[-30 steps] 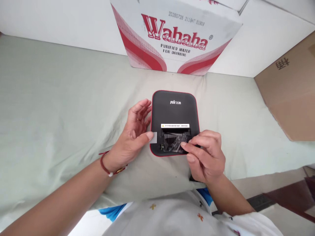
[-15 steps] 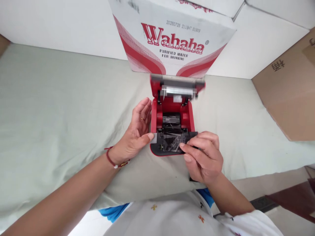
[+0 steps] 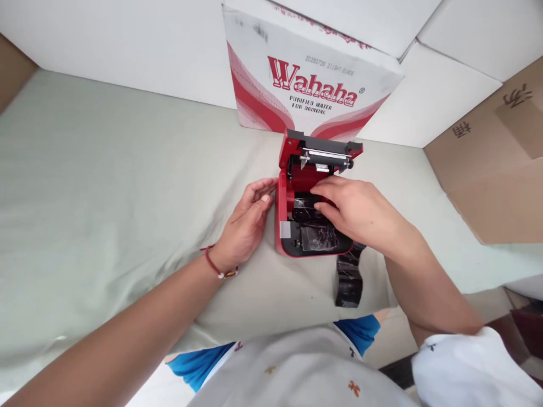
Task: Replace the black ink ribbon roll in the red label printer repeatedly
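A red and black label printer (image 3: 280, 192) stands on the cloth with its lid (image 3: 324, 148) raised, showing a roller on the underside. Inside lies a black roll (image 3: 303, 206) with a shiny, clear-looking surface, and its strip crosses the front ledge. My right hand (image 3: 360, 212) reaches in from the right, thumb and fingers bent around the roll's right end. Fingers stretched out, my left hand (image 3: 250, 223) rests along the printer's left side, thumb off the grey tab (image 3: 285, 229). A loose black strip (image 3: 350, 277) lies on the cloth beneath my right forearm.
The pale green cloth (image 3: 127, 186) covers the table, whose front edge is close to my body. Right behind the printer stands a white and red water carton (image 3: 314, 85). White boxes (image 3: 127, 45) line the back, and a brown carton (image 3: 487, 169) is at the right.
My right hand has moved from the strip on the front ledge back to the roll inside. My left thumb has come off the grey tab. The loose black strip now shows more fully.
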The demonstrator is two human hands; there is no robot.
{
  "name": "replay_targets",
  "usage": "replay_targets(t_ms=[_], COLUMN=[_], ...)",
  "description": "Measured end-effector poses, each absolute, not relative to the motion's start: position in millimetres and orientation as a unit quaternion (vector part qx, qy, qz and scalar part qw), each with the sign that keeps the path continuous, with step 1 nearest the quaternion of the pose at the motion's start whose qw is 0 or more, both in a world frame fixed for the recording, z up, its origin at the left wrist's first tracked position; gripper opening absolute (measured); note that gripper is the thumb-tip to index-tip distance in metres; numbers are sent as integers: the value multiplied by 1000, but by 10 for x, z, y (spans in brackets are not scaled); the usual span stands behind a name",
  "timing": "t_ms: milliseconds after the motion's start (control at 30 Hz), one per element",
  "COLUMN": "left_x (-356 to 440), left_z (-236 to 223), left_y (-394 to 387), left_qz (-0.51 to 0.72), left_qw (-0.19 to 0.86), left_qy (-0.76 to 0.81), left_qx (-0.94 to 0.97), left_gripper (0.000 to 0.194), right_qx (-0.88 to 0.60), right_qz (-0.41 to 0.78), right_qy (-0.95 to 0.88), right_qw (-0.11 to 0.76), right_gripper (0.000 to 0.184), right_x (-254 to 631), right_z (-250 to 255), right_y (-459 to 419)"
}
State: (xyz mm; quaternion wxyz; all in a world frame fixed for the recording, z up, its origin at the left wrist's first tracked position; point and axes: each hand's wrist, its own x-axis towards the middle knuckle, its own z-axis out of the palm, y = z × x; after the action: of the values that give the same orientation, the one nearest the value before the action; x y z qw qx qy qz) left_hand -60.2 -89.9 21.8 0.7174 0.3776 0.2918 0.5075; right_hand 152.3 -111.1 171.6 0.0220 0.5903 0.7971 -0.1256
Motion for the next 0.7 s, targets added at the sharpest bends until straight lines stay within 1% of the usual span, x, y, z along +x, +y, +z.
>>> replay_targets(t_ms=[67, 133, 233, 300, 367, 400, 567, 633, 700], left_x=[-593, -588, -582, -585, -596, -607, -666, -675, -674], left_z=[225, 237, 257, 261, 256, 250, 231, 233, 237], left_y=[-889, -884, -882, -884, -891, -898, -934, -941, -943], left_qz=[509, 509, 533, 553, 551, 540, 481, 472, 467], left_qw=[722, 725, 709, 693, 680, 677, 645, 639, 644], left_qy=[295, 303, 320, 326, 332, 335, 334, 336, 338], left_qx=[364, 352, 333, 329, 351, 372, 490, 505, 503], left_gripper=[44, 38, 20, 4, 7, 8, 10, 10, 9], right_qx=[602, 605, 599, 601, 611, 615, 594, 621, 671], right_qz=[-86, -63, -55, -56, -61, -65, -123, -135, -122], right_qy=[784, 773, 765, 764, 765, 769, 792, 763, 722], right_qw=[120, 183, 230, 226, 191, 160, -75, -120, -122], right_gripper=[33, 31, 25, 24, 26, 27, 33, 39, 45], right_x=[1385, 1272, 1178, 1170, 1212, 1256, 1763, 2099, 2464], right_z=[1692, 1673, 1661, 1677, 1730, 1776, 2128, 2216, 2196], right_y=[-978, -893, -844, -872, -963, -1033, -1543, -1741, -1885])
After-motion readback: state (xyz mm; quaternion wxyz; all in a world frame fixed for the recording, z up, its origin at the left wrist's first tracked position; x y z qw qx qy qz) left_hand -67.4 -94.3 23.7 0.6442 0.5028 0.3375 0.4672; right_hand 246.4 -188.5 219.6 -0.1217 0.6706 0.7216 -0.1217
